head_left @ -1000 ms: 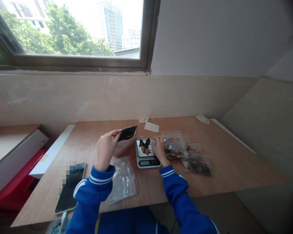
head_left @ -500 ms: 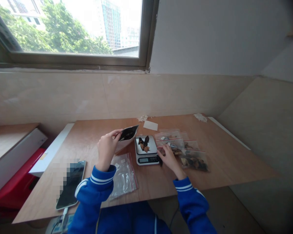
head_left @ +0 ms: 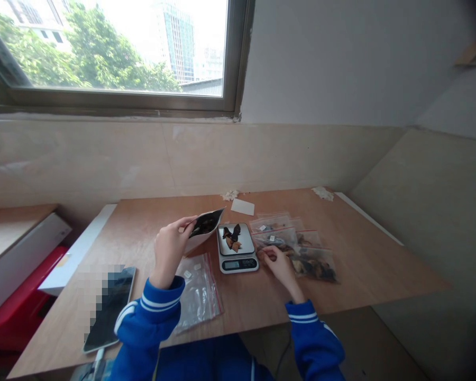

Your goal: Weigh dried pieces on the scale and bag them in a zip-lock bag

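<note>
My left hand (head_left: 170, 246) is closed on the edge of a stand-up pouch (head_left: 204, 227), white outside and dark within, its mouth open and tilted towards the scale. Dark dried pieces show inside. Just right of the pouch, a digital kitchen scale (head_left: 238, 264) carries a small heap of dark and brown dried pieces (head_left: 232, 238). My right hand (head_left: 277, 267) is at the scale's right side, fingertips pinched together near the filled zip bags (head_left: 313, 264). Whatever lies between those fingertips is too small to make out.
Flat clear zip bags (head_left: 198, 293) lie in front of my left forearm. A tablet (head_left: 115, 307) with a cable plugged in rests at the table's left. Behind the scale are a white card (head_left: 243, 207) and crumpled white scraps (head_left: 230, 195); another crumpled piece (head_left: 323, 193) lies at the back right.
The dark piece that hung below my right fingers no longer shows. My right hand has shifted slightly right, away from the scale's edge. The left still holds the pouch, its mouth now showing more.
</note>
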